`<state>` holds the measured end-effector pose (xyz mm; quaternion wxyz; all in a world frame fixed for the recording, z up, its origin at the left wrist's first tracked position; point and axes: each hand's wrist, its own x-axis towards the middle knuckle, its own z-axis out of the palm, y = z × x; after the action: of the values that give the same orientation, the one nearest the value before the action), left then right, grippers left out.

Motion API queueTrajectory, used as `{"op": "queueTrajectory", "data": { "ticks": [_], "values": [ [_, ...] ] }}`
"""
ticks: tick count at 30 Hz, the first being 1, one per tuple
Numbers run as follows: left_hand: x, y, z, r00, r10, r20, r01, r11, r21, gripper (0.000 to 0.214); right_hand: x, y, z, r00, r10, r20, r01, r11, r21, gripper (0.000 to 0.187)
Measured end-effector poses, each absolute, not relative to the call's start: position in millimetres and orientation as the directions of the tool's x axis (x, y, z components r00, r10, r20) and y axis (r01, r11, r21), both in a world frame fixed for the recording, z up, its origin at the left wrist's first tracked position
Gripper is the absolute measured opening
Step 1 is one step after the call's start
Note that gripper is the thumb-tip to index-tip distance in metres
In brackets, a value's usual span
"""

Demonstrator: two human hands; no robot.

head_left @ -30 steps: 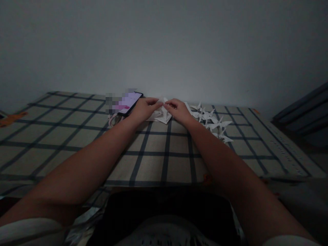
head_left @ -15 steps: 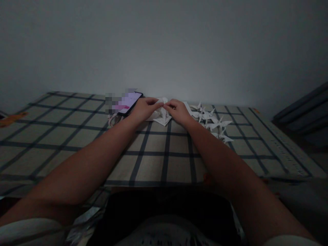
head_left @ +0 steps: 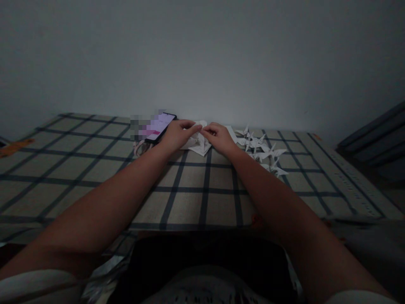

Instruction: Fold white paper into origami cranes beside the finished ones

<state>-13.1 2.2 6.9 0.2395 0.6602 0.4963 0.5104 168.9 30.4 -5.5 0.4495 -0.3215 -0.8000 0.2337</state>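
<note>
Both my hands meet at the far middle of a checked tablecloth point(head_left: 190, 185), close to the wall. My left hand point(head_left: 177, 135) and my right hand point(head_left: 220, 137) each pinch a small folded white paper piece point(head_left: 200, 141) between them, fingers closed on it. The paper lies partly on the cloth under my fingertips. A lit phone point(head_left: 158, 125) lies just left of my left hand, screen up.
Several folded white paper cranes point(head_left: 264, 154) lie scattered on the cloth right of my right hand. A pale cable point(head_left: 138, 147) coils below the phone. An orange item point(head_left: 14, 147) sits at the far left edge. A dark slatted object point(head_left: 373, 139) stands at the right.
My fingertips have shifted slightly on the paper and the folded piece has moved a little; arms and everything else stay where they were.
</note>
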Motion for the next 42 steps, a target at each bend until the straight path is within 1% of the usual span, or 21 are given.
{"op": "queueTrajectory", "data": {
  "ticks": [4,11,17,22,29,33,36,38,40,42],
  "values": [
    [-13,3,5,-0.001,0.899,0.438,0.398,-0.401,0.825,0.036,169,29,-4,-0.395,0.731,0.557,0.328,0.678,-0.657,0.018],
    [-10,1,8,-0.054,0.902,0.429,0.355,-0.385,0.852,0.035,168,30,-4,-0.408,0.719,0.563,0.315,0.690,-0.652,0.017],
    [-10,4,5,-0.047,0.905,0.422,0.292,-0.392,0.872,0.037,168,30,-4,-0.407,0.702,0.584,0.299,0.707,-0.641,0.016],
    [-10,4,5,-0.063,0.896,0.439,0.310,-0.400,0.862,0.035,168,30,-5,-0.405,0.707,0.581,0.307,0.703,-0.641,0.017],
    [-10,4,6,-0.077,0.896,0.438,0.291,-0.399,0.869,0.030,168,31,-5,-0.403,0.706,0.583,0.330,0.706,-0.626,0.016],
    [-12,6,6,-0.091,0.890,0.447,0.291,-0.406,0.866,0.030,168,32,-8,-0.409,0.713,0.570,0.316,0.697,-0.644,0.018],
    [-13,9,4,-0.088,0.878,0.471,0.270,-0.434,0.860,0.032,168,32,-7,-0.393,0.735,0.553,0.297,0.670,-0.680,0.016],
    [-13,11,3,-0.070,0.877,0.475,0.266,-0.442,0.857,0.035,168,32,-6,-0.346,0.758,0.553,0.295,0.647,-0.703,0.015],
    [-11,11,2,-0.045,0.894,0.445,0.242,-0.422,0.873,0.044,169,32,-4,-0.290,0.782,0.552,0.299,0.622,-0.724,0.016],
    [-9,10,0,-0.015,0.928,0.372,0.187,-0.362,0.913,0.051,170,33,-3,-0.252,0.799,0.546,0.291,0.600,-0.745,0.015]
  ]
}}
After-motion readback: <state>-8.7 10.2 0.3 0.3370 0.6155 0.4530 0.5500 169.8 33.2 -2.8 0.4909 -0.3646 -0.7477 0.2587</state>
